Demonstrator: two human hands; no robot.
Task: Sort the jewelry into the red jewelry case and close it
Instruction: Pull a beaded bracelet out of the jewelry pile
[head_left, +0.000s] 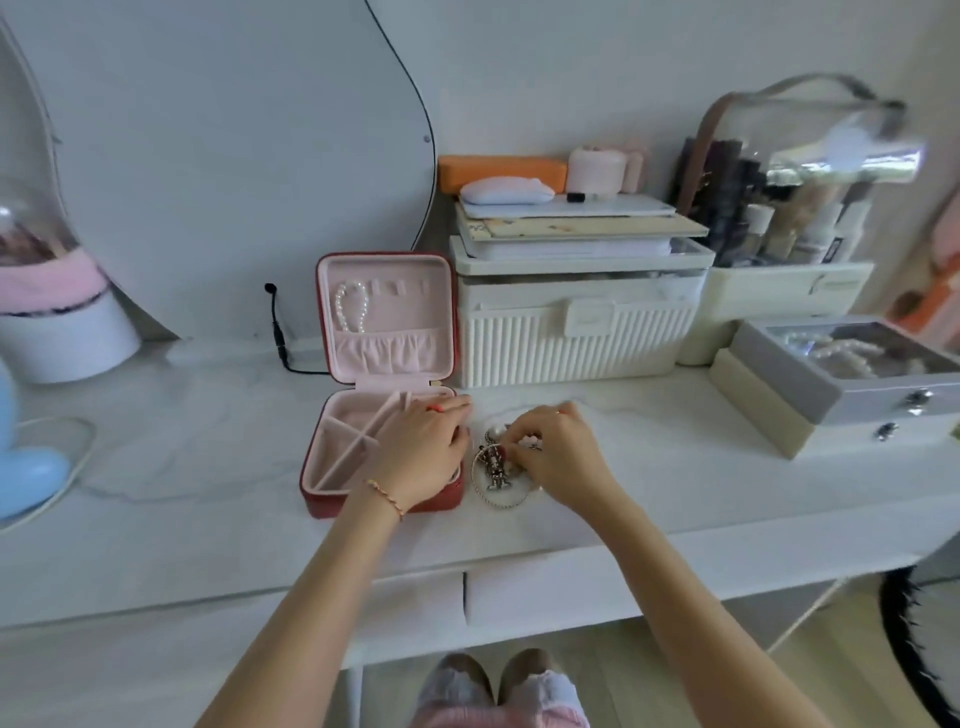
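- Red jewelry case (332, 499): open on the white vanity top (675, 483), lid upright at the far side, divided pink tray flat at the near side. A pearl strand (351, 306) already hangs inside the lid.
- Loose jewelry pile (498, 470): lies on the vanity top just right of the case's right wall, touching or nearly so. It includes a silver bangle (500, 500), a metal charm piece and some pale beads; finer items cannot be told apart.
- Right hand (558, 454): directly over the right part of the pile, fingers curled down and pinching at a small pale piece; which piece, and whether it is lifted free, cannot be told.
- Left hand (421, 449): resting over the tray's right-hand compartments, fingers bent; what it holds, if anything, is hidden.
- Governing relation: the tray lies to the left of the right hand's pinch, a short sideways carry over the case's right wall. The left hand sits between pile and open compartments.
- Judgement: sorting is partly done; the pile remains outside and the lid is not yet closed. The bangle's ring lies flat, so it would likely need a rim pinch.
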